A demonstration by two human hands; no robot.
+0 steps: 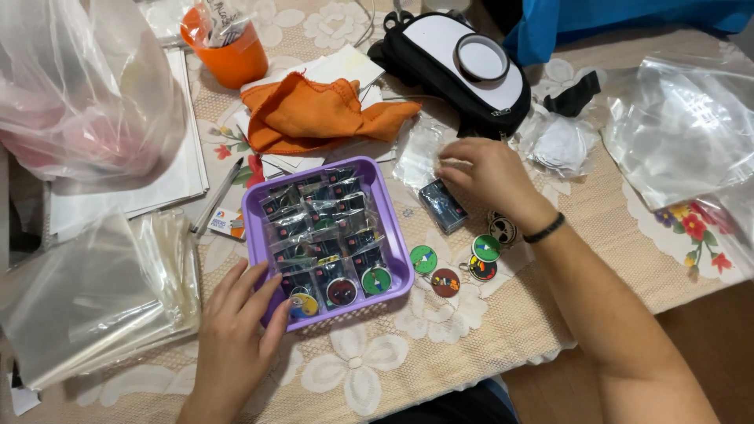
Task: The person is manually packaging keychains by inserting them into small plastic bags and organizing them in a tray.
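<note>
Partly hidden: right hand [488, 174] fingertips behind clear bags [420, 153].

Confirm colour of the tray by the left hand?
Purple tray, holding bagged items; shows clearly in the head view.

A purple tray [397, 253] sits flat on the table, full of small clear bags with round badges inside. A thin clear bag [418, 154] lies just right of it. A small dark stack [442, 206] lies beside that, tilted.
</note>
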